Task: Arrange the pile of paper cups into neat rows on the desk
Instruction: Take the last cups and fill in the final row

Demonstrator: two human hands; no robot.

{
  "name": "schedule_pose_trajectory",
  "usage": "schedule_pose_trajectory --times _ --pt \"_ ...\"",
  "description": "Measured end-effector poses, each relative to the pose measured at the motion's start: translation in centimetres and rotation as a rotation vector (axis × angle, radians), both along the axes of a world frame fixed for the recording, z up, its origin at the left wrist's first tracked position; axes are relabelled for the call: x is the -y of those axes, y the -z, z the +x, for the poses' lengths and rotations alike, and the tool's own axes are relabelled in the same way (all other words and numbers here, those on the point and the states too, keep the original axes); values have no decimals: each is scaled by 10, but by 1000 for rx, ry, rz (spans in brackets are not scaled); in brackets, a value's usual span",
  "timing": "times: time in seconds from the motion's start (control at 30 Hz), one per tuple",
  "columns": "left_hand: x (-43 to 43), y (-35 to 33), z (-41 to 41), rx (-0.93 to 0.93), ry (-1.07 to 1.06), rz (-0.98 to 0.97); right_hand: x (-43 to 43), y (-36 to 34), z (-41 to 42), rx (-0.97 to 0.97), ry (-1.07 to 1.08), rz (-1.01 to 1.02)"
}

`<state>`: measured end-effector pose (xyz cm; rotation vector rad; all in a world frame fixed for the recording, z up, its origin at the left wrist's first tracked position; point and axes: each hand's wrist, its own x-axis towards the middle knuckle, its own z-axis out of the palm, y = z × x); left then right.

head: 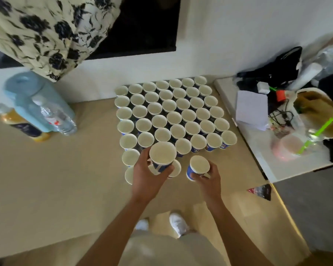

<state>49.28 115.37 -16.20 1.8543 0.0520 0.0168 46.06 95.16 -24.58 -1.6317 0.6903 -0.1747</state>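
Note:
Several rows of upright blue-and-white paper cups [173, 114] fill the far middle of the beige desk [65, 179], up against the wall. My left hand [146, 175] grips a cup or short stack of cups [162, 154], lifted above the front rows and hiding part of them. My right hand [208, 177] holds a single blue cup [199, 166], upright, just in front of the nearest full row. A few more cups [130, 157] stand at the front left beside my left hand.
A light blue jug [27, 96], a clear water bottle [55, 118] and a yellow bottle [27, 129] stand at the left. A white side table [261, 150] at the right carries paper, cables, bags and a plastic cup with a green straw. A floral curtain hangs top left.

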Motion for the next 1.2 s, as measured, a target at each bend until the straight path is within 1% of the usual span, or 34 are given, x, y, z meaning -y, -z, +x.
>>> schedule_pose_trajectory --times 0.13,0.23,0.37,0.57,0.77,0.9,1.2 --pt "24 7 -6 -4 -133 63 26 22 11 -53 -128 25" --pt "42 9 -13 -14 -185 68 40 36 18 -75 -220 40" --pt "64 7 -23 -8 -259 93 51 52 27 -67 -336 14" --pt "76 10 -31 16 -328 116 53 63 35 -21 -434 -28" --pt "76 14 -34 22 -359 170 49 67 38 -22 -473 -54" --pt "72 17 -34 2 -363 192 45 66 41 -22 -478 -20" --pt "68 17 -33 11 -336 177 43 75 43 -31 -458 32"
